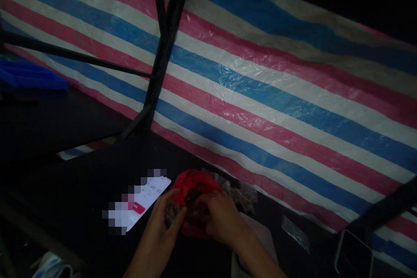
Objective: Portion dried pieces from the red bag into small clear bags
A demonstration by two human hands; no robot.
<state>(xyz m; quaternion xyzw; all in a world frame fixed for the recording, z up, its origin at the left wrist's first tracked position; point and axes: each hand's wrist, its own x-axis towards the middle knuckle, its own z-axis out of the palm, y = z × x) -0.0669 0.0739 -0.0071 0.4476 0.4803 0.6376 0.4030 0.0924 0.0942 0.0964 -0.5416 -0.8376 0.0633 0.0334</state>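
A red plastic bag (188,179) lies open on the dark table, with dark lumpy contents (193,195) inside; dim light hides what they are. At its left edge my left hand (163,221) curls thumb and fingers around a small clear plastic bag (171,212) that seems to hold something brownish. My right hand (219,215) reaches over the red bag from the right. Its fingers are bent down together into the dark contents, and the fingertips are hidden. Behind the right hand lie clear plastic bags (246,195) with thin brownish pieces in them.
A lit phone (153,195) lies left of the red bag. Under my right forearm is a pale flat device (260,234). A flat clear bag (296,233) rests to the right. A blue tray (32,76) stands far left. Metal posts (156,74) and striped sheeting (260,95) rise behind.
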